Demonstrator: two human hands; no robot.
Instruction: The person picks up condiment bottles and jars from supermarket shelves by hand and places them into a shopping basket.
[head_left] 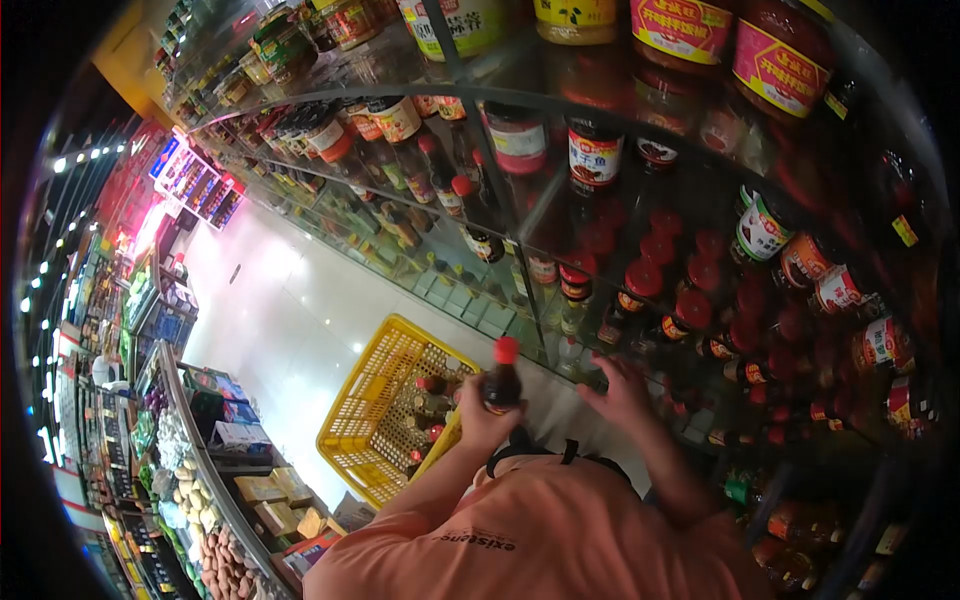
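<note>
My left hand (480, 422) is wrapped round a dark sauce bottle (502, 386) with a red cap, held upright in front of my body. Just beyond that hand, a yellow plastic basket (358, 400) is tilted beside my left forearm, with several bottles (430, 404) inside. How the basket is supported is hidden. My right hand (620, 392) has its fingers apart and holds nothing; it is near the lower shelf, where red-capped jars (643, 278) and small bottles stand.
Glass shelves (480, 70) full of jars and bottles rise along the right and top. At the left, a produce stand (195, 410) carries vegetables, with cartons (270, 500) below its edge. A pale tiled aisle (285, 290) runs between them toward a lit display (200, 185).
</note>
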